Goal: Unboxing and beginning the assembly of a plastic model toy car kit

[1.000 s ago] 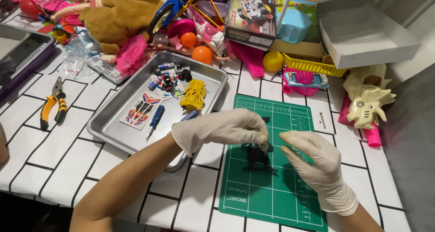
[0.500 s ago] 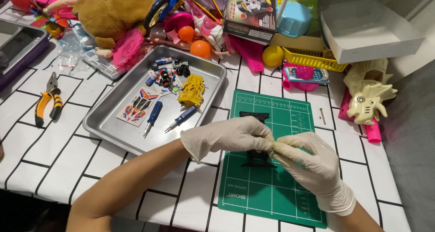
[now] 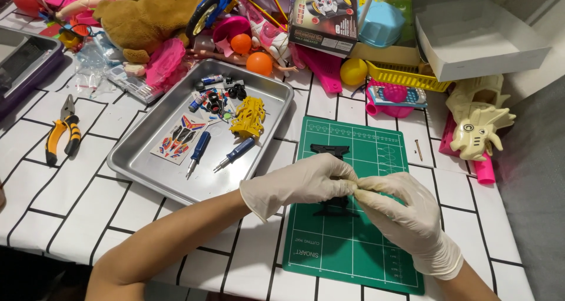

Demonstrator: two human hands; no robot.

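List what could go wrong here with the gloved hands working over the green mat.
1. The left hand and right hand meet fingertip to fingertip, and whatever they pinch is too small to make out; if dropped, it could roll off the green cutting mat and be hard to find on the tablecloth.
2. The black part under the hands is largely hidden, so it might get knocked.
3. A loose screw lies beside the mat and could be brushed away.

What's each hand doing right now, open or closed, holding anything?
Left hand: gloved, fingers pinched shut at the right hand's fingertips; what it grips is hidden.
Right hand: gloved, fingers closed against the left; the held thing cannot be told. Both over the green cutting mat.
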